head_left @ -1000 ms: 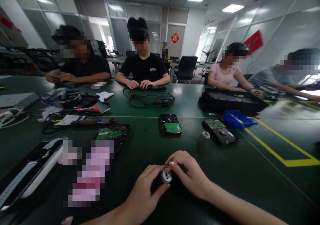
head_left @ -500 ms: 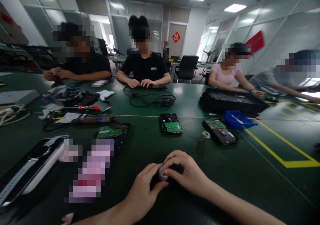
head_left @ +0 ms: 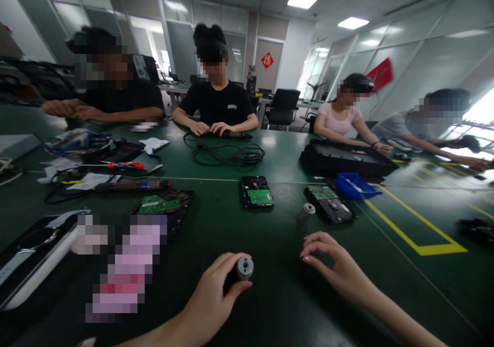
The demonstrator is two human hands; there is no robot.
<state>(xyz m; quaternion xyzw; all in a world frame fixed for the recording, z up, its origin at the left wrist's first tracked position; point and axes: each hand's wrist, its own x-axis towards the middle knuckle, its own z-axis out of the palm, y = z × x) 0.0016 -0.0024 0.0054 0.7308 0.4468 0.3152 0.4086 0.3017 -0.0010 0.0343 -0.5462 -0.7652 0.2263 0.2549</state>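
Observation:
A short metal cylinder [head_left: 245,268] is gripped between the thumb and fingers of my left hand [head_left: 214,290]. Its round end faces up, with a dark hole in the middle and smaller holes around it. My right hand [head_left: 328,259] hovers to the right, apart from the cylinder. Its thumb and fingertips are drawn together in a pinch; whatever is between them, if anything, is too small to make out. Beyond that hand a second metal cylinder [head_left: 307,211] stands upright on the green table. Next to it lies a hard drive [head_left: 332,204] with a green circuit board.
Another hard drive [head_left: 257,192] lies mid-table. To the left are a third drive [head_left: 185,203], a corded electric screwdriver [head_left: 131,185], a red-handled screwdriver [head_left: 125,165] and a watch [head_left: 36,238]. A blue tray [head_left: 357,186] and a black case [head_left: 347,159] sit right. Several people work opposite.
My right hand has left the top of the cylinder and moved right. The cylinder stays in my left hand, its end now uncovered. The view has shifted slightly.

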